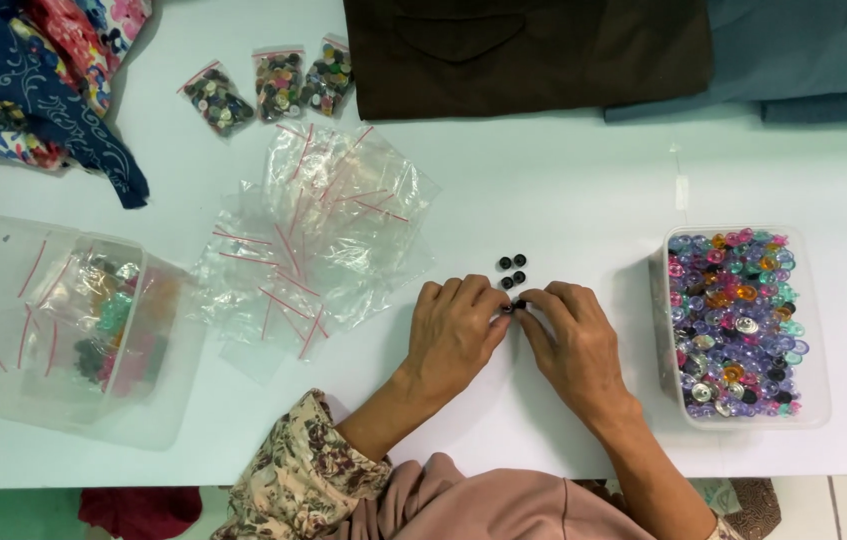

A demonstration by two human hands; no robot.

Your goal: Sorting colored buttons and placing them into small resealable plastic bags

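My left hand [455, 332] and my right hand [573, 340] meet fingertip to fingertip on the white table [563, 190]. Between the fingertips sits a small black button [513, 307], pinched from both sides. Just beyond them lie several more loose black buttons [512, 270] in a small cluster. To the left of my left hand spreads a pile of clear zip bags with red seal strips [313, 235].
A clear tub of colourful buttons [738, 325] stands at the right. A clear box with filled bags [63, 325] sits at the left. Three filled button bags [273, 88] lie at the back, beside brown fabric [528, 55], grey-blue fabric [803, 55] and patterned cloth [33, 90].
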